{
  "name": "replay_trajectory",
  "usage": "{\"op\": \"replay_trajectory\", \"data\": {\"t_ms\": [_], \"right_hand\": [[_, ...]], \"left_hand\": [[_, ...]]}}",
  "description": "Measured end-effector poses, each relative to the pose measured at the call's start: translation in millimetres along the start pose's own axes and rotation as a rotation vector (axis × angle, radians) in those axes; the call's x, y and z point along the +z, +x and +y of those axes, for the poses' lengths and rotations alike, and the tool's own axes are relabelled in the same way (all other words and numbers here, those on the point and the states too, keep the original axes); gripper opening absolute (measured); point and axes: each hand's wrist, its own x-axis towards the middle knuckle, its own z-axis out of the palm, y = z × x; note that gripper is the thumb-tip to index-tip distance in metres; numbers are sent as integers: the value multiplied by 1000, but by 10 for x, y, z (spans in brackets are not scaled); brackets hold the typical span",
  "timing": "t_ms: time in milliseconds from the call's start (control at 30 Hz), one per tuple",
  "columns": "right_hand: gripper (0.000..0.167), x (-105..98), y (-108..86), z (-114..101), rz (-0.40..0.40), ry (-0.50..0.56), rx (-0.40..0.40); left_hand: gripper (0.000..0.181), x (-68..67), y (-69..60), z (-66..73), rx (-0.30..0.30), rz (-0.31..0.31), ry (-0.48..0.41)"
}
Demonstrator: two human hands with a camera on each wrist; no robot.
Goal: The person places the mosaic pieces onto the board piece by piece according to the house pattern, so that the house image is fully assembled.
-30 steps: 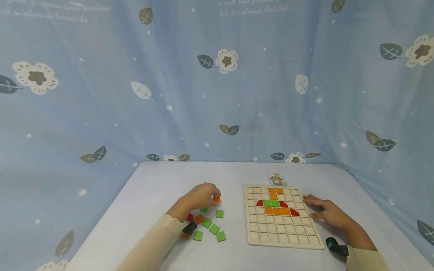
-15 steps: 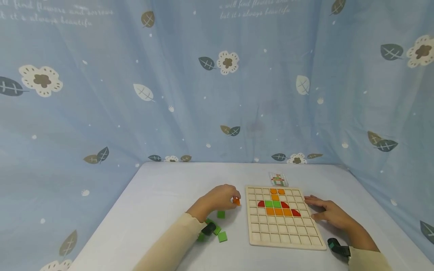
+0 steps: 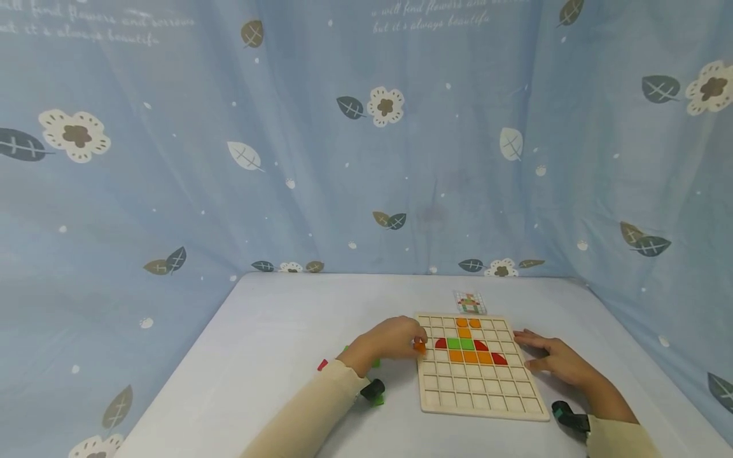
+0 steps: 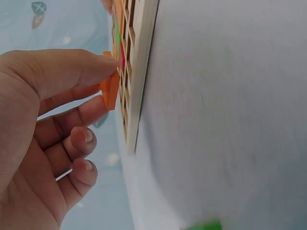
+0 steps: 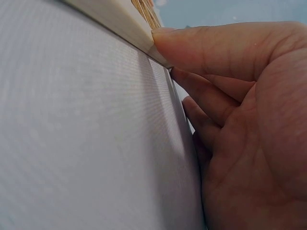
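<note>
Head: L hand (image 3: 396, 338) pinches an orange pc (image 3: 420, 348) by the L edge of the grid board (image 3: 448, 384); R hand (image 3: 555, 362), fingers loosely extended, is at the opp. edge. White table (image 3: 309, 305), blue leaf-print curtain (image 3: 298, 114) behind. L wrist: pc sits btwn thumb & fingertips; prob. best to level it over a cell b4 letting go. R wrist: thumb touches the board's rim; light steadying shd do.
</note>
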Motion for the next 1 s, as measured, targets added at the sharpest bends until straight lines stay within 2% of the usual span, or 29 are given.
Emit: {"op": "replay_trajectory", "data": {"t_ms": [300, 600, 1000], "right_hand": [[65, 29, -6, 41, -13, 17, -4], [66, 6, 19, 38, 6, -31, -12], [67, -2, 21, 14, -2, -39, 2]], "left_hand": [[21, 120, 123, 136, 11, -3, 3], [19, 130, 268, 248, 77, 69, 84], [17, 188, 309, 279, 72, 28, 145]]}}
